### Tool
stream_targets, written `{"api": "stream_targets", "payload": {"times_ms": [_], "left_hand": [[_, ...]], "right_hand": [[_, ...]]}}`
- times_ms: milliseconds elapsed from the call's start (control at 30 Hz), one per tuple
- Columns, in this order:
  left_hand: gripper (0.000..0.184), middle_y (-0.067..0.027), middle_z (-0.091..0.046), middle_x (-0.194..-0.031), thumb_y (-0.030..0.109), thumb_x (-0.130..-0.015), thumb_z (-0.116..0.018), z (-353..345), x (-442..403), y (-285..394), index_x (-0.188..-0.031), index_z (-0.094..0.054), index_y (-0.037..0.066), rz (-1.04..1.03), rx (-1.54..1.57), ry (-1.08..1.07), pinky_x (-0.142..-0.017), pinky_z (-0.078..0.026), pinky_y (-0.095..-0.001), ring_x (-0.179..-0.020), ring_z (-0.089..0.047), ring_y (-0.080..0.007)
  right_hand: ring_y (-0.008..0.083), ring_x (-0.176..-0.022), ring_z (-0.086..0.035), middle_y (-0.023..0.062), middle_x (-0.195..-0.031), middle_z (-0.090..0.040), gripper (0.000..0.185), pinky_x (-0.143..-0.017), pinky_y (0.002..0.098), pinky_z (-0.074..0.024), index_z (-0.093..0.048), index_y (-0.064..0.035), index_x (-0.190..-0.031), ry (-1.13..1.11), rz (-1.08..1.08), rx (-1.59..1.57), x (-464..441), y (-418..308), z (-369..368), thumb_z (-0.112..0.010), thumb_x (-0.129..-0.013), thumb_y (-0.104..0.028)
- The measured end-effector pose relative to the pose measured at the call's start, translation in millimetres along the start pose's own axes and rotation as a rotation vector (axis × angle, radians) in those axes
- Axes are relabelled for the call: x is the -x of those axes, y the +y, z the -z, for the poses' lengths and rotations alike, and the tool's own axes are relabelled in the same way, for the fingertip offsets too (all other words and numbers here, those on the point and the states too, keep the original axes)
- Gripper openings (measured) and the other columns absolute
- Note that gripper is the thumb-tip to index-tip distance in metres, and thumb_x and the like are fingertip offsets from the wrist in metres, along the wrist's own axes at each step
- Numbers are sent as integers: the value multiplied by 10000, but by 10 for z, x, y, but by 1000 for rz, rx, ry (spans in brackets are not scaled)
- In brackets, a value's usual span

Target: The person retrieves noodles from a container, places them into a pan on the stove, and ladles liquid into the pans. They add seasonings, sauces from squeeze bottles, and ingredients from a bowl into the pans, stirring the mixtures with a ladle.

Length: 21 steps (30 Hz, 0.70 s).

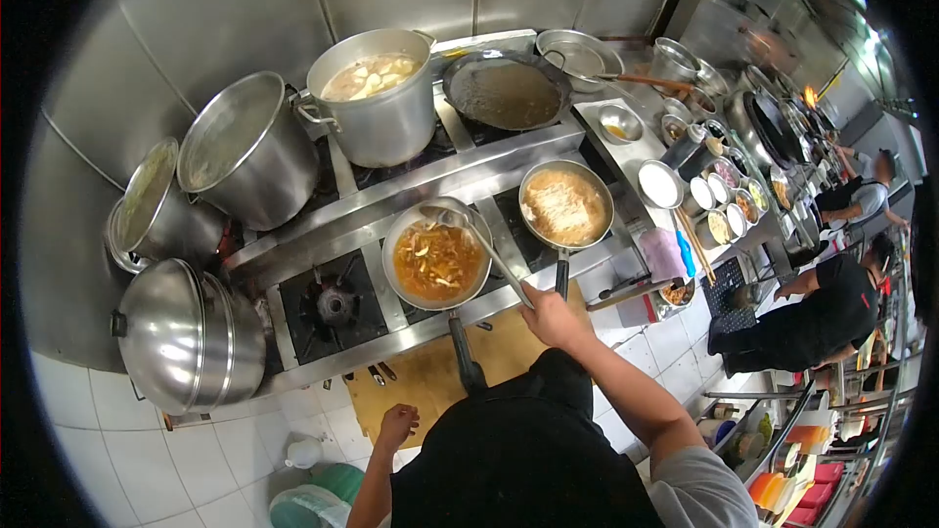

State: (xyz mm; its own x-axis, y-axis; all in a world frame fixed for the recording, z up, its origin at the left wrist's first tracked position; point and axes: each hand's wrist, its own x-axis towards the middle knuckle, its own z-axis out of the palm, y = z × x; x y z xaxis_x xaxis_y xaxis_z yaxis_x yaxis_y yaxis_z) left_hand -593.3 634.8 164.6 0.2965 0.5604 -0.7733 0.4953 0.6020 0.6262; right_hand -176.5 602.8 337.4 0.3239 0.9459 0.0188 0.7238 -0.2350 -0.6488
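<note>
My right hand (550,317) is closed round the handle of a metal ladle (494,259), whose bowl is over the upper right of a frying pan (389,279) with orange-brown broth and pale pieces. That pan's black handle (465,352) points toward my body, and no hand is on it. My left hand (399,424) hangs low beside my apron, fingers loosely curled, touching nothing visible. To the right, a second pan (607,203) holds light-brown liquid with pale strands; its handle also points toward me.
An unused burner (335,305) lies left of the pans. Behind stand a large pot (386,127) with chunks in liquid and a dark wok (504,88). Steel pots and a domed lid (161,332) are at left. Ingredient bowls stand at right; other people (812,313) stand beyond.
</note>
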Motion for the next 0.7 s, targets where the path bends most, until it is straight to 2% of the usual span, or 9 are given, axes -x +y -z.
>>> {"api": "stream_targets", "payload": {"times_ms": [100,167,200,233,300,400,533,600,700], "left_hand": [[324,-107,-650,-885,313,-906,-637,29,-4,-45,-1031,-597,17,15,33,-26,-593,-521,-305,-729,-636,-183],[330,-98,-650,-872,318,-904,-642,47,17,-63,-1028,-595,17,17,67,-38,-583,-517,-302,-719,-635,-175],[330,-98,-650,-872,318,-904,-642,48,23,-63,-1028,-595,17,15,65,-37,-583,-517,-302,-719,-635,-175],[325,-93,-651,-866,319,-904,-642,48,30,-67,-1025,-596,21,9,63,-37,-577,-515,-301,-711,-633,-170],[320,-89,-652,-860,320,-904,-641,53,50,-67,-1021,-598,25,4,61,-36,-572,-512,-299,-703,-631,-165],[306,-83,-652,-853,313,-903,-642,49,88,-55,-1019,-599,34,-43,47,-22,-558,-506,-292,-692,-627,-153],[276,-82,-656,-811,295,-906,-636,66,-26,-211,-986,-614,31,-10,-3,12,-550,-502,-282,-661,-622,-147],[267,-81,-658,-791,288,-908,-632,81,-48,-317,-967,-624,28,-7,-28,10,-548,-500,-279,-645,-621,-147],[261,-81,-667,-750,278,-906,-630,163,-161,-576,-933,-642,19,-89,-80,2,-552,-505,-287,-625,-628,-153]], "right_hand": [[422,-733,-647,287,-781,-635,357,-696,467,-527,-555,75,-1158,-14,-43,22,42,-96,-89,-598,-864,-124],[285,-604,-633,178,-705,-629,339,-599,400,-533,-557,79,-1133,-314,-356,-278,69,-162,-72,-599,-885,-148],[157,-562,-576,88,-688,-589,284,-517,322,-501,-574,64,-1057,-341,-467,-542,78,-44,-200,-596,-907,-176],[157,-562,-576,88,-688,-589,284,-517,322,-501,-574,64,-1057,-339,-466,-543,59,9,-237,-596,-907,-176],[135,-511,-530,49,-690,-569,172,-445,295,-458,-573,31,-925,-370,-615,-1003,55,23,-249,-545,-916,-139],[112,-566,-559,59,-692,-571,175,-466,311,-471,-570,47,-939,-396,-532,-753,89,-125,-59,-548,-902,-123],[216,-607,-631,147,-732,-621,214,-517,367,-497,-575,63,-989,-318,-396,-325,127,-293,206,-567,-896,-129],[379,-739,-653,250,-840,-644,297,-633,431,-515,-574,49,-1107,-17,-3,2,166,-152,201,-594,-892,-155],[432,-792,-617,269,-820,-610,451,-714,451,-498,-497,56,-1283,92,131,-55,285,-311,491,-603,-877,-110]]}}
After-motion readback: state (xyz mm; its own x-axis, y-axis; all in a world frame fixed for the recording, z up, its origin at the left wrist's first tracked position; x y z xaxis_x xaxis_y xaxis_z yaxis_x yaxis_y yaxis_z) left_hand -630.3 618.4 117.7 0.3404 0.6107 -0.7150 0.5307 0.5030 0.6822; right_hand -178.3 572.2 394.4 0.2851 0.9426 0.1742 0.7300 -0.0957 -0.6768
